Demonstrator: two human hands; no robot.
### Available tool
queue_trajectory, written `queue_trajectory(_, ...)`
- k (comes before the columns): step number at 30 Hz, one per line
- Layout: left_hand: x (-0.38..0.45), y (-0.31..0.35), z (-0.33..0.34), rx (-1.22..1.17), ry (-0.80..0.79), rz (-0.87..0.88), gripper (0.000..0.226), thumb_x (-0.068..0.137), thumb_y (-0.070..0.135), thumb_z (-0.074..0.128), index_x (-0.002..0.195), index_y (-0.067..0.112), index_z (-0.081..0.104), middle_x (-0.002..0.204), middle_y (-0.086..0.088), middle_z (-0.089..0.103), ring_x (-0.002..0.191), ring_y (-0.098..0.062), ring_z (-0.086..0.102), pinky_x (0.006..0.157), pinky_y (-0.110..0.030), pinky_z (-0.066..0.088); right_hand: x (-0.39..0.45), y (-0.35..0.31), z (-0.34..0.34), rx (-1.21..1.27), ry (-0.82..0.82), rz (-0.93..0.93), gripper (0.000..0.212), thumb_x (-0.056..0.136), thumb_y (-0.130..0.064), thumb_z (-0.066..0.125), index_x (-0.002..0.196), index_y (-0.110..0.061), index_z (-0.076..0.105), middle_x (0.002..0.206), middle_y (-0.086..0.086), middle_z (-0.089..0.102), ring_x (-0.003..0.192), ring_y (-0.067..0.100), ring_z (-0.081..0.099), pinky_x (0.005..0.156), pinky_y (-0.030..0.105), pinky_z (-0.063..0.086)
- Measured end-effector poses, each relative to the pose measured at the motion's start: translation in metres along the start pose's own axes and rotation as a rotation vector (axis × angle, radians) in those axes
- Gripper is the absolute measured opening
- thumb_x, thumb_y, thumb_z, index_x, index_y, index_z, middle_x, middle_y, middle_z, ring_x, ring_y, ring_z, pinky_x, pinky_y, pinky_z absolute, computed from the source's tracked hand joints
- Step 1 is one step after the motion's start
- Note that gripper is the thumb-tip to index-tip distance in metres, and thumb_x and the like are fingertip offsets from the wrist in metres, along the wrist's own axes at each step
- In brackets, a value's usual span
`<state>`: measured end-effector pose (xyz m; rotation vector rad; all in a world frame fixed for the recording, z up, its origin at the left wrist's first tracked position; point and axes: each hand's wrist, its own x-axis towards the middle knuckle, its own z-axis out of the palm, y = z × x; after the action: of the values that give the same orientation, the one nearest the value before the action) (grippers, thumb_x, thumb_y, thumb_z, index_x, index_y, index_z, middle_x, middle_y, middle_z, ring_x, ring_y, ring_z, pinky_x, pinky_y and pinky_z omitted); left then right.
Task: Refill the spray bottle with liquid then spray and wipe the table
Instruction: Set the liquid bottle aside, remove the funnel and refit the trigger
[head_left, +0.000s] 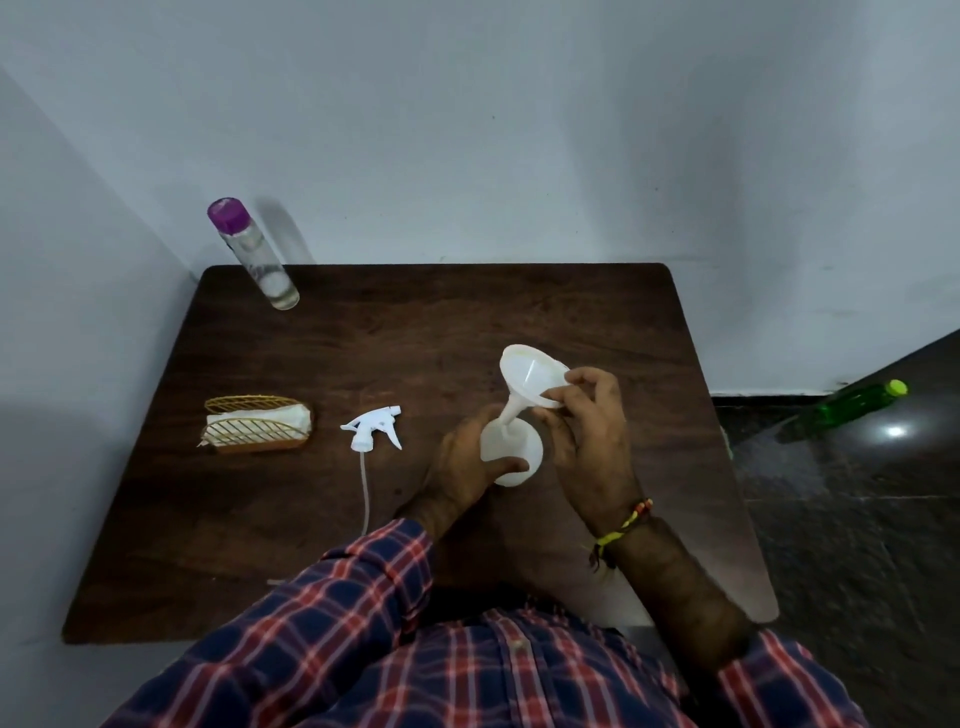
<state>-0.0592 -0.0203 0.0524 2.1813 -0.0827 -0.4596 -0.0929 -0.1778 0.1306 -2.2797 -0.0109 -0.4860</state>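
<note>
the left hand (462, 462) wraps its fingers round the white spray bottle (511, 457) near the desk (467, 312) front to steady it, while the right hand (587, 431) pinches the funnel (530, 376) rim, its spout tilted into the neck (trigger head (371, 428) lies aside), ready for pouring.

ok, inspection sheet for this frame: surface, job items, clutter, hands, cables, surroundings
Surface: dark wooden table, set against the wall.
Job's things: white spray bottle upright, trigger head off; white funnel tilted, spout at the bottle's neck; spray head with dip tube lying on the table; clear bottle with purple cap at far left corner; tissues in a gold wire holder.
Clutter: nothing seen.
Hands: left hand grips the spray bottle; right hand pinches the funnel's rim.
Cables: nothing seen.
Surroundings: pale wall; green bottle on the dark floor to the right.
</note>
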Motion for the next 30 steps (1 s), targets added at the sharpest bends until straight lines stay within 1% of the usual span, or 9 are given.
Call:
queue_trajectory(3,-0.006,-0.007,-0.015,-0.025,0.136,0.028,0.071,0.079,0.06,0.07,0.139,0.031,0.047,0.139,0.009,0.055,0.125,-0.009,0.051,0.103,-0.031,0.044,0.012,-0.007,0.0,0.008,0.005,-0.101,0.011,0.087,-0.005,0.073,0.098,-0.004,0.07,0.106,0.006,0.058,0.096,0.006,0.054,0.082,0.022,0.052)
queue_trajectory(5,-0.012,-0.012,-0.03,-0.027,0.288,0.0,0.058,0.087,0.052,0.065,0.138,0.026,0.05,0.138,0.008,0.055,0.126,-0.009,0.049,0.104,-0.031,0.043,0.021,-0.015,0.003,0.011,0.001,-0.148,0.011,0.089,-0.006,0.072,0.099,-0.005,0.068,0.101,0.005,0.061,0.093,0.003,0.054,0.08,0.011,0.047)
queue_trajectory(7,-0.016,-0.018,-0.045,-0.037,0.5,-0.04,0.041,0.091,0.037,0.066,0.128,0.021,0.059,0.129,0.003,0.063,0.121,-0.014,0.056,0.102,-0.033,0.046,0.029,-0.022,0.009,0.026,-0.002,-0.169,0.01,0.089,-0.004,0.072,0.098,-0.004,0.068,0.098,0.005,0.063,0.092,0.005,0.057,0.077,0.011,0.047)
queue_trajectory(10,-0.026,-0.04,-0.067,-0.107,0.75,-0.303,0.028,0.089,0.025,0.068,0.115,0.018,0.061,0.117,-0.002,0.065,0.111,-0.021,0.06,0.093,-0.031,0.047,0.043,-0.032,0.028,0.128,-0.045,-0.118,0.008,0.09,-0.004,0.07,0.097,-0.005,0.068,0.095,0.003,0.066,0.085,0.011,0.062,0.073,0.022,0.053)
queue_trajectory(12,-0.032,-0.06,-0.081,-0.145,0.838,-0.566,0.038,0.086,0.023,0.071,0.119,0.014,0.056,0.126,-0.01,0.057,0.118,-0.028,0.055,0.094,-0.036,0.045,0.051,-0.039,0.045,0.231,-0.103,0.025,0.005,0.092,-0.012,0.068,0.096,-0.013,0.069,0.09,0.002,0.069,0.082,0.016,0.066,0.072,0.032,0.056)
queue_trajectory(15,-0.036,-0.093,-0.099,-0.103,0.713,-0.896,0.071,0.085,0.027,0.073,0.14,0.003,0.036,0.146,-0.022,0.037,0.136,-0.037,0.038,0.11,-0.042,0.033,0.066,-0.052,0.079,0.363,-0.205,0.257,0.012,0.093,-0.014,0.066,0.088,-0.025,0.067,0.076,0.005,0.071,0.066,0.014,0.065,0.062,0.035,0.055)
queue_trajectory(19,-0.023,-0.127,-0.115,-0.143,0.511,-1.066,0.096,0.092,0.044,0.059,0.153,-0.004,0.001,0.161,-0.024,-0.003,0.15,-0.037,-0.003,0.12,-0.044,0.006,0.087,-0.064,0.13,0.454,-0.289,0.448,0.007,0.096,-0.007,0.063,0.09,-0.01,0.065,0.068,0.013,0.066,0.045,0.002,0.057,0.049,0.021,0.052)
queue_trajectory(25,-0.006,-0.156,-0.104,-0.086,0.424,-1.076,0.113,0.084,0.074,0.04,0.151,0.001,-0.015,0.159,-0.025,-0.018,0.148,-0.042,-0.015,0.117,-0.058,-0.003,0.123,-0.06,0.201,0.564,-0.265,0.772,0.008,0.098,-0.01,0.06,0.101,-0.002,0.063,0.064,0.012,0.06,0.032,0.002,0.052,0.034,0.016,0.042)
queue_trajectory(30,0.002,-0.158,-0.112,-0.111,0.395,-1.061,0.118,0.083,0.074,0.047,0.151,-0.002,-0.013,0.157,-0.028,-0.021,0.146,-0.047,-0.017,0.114,-0.063,-0.007,0.163,-0.04,0.254,0.693,-0.239,1.034,0.025,0.1,-0.015,0.057,0.076,-0.012,0.054,0.038,-0.002,0.055,0.028,0.004,0.047,0.032,0.015,0.037)
